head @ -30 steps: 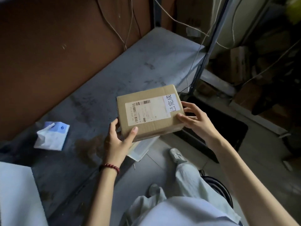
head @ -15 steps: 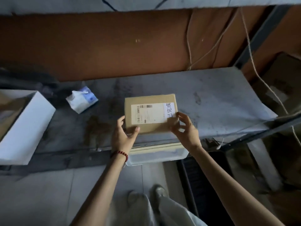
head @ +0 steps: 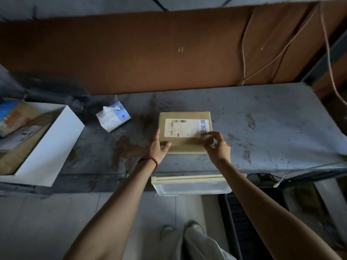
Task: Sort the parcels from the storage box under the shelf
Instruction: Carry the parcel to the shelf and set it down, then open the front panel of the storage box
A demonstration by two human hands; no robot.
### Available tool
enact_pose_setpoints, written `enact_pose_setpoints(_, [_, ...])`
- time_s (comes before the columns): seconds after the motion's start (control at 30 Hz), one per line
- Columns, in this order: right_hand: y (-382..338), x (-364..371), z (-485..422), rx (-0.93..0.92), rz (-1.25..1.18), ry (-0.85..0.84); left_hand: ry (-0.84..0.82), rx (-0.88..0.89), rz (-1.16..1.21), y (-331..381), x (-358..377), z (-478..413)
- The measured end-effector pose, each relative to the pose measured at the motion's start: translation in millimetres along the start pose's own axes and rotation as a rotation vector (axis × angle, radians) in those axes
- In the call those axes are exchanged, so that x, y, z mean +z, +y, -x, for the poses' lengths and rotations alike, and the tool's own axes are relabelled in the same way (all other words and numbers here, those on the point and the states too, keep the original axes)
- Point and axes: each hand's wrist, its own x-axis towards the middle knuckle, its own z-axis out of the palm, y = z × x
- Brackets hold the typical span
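Gripping parcel lying on shelf: left hand clasps near-left corner, right hand fingers curled, pinching right edge.

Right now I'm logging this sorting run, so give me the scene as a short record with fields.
parcel: cardboard parcel lying flat on the grey shelf, label up
left hand: holds the parcel's left edge, thumb on top
right hand: fingers curled on the parcel's near right corner
storage box: pale, sticking out from under the shelf
also on shelf: tissue pack; white box at left with parcels inside
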Motion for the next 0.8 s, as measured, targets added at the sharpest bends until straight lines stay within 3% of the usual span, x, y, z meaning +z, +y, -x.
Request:
enact_pose_setpoints(0.23, [-3, -3, 15, -0.116, 0.328, -0.09, -0.091, 0.051, -0.347, -13, -8, 10])
enact_pose_setpoints(0.37, [2, -17, 32, -0.048, 0.488, 0.027, 0.035, 0.122, -0.43, -16, -16, 34])
enact_pose_setpoints(0.53, [27, -21, 105, -0.049, 0.619, 0.003, 0.139, 0.195, -0.461, -54, -12, 100])
enact_pose_setpoints(0.7, [66, -15, 161, 0.074, 0.688, -0.085, -0.121, -0.021, -0.582, -102, 21, 151])
enact_pose_setpoints(0.8, [87, -14, 176, 0.085, 0.73, -0.114, -0.176, -0.087, -0.613, -118, 36, 169])
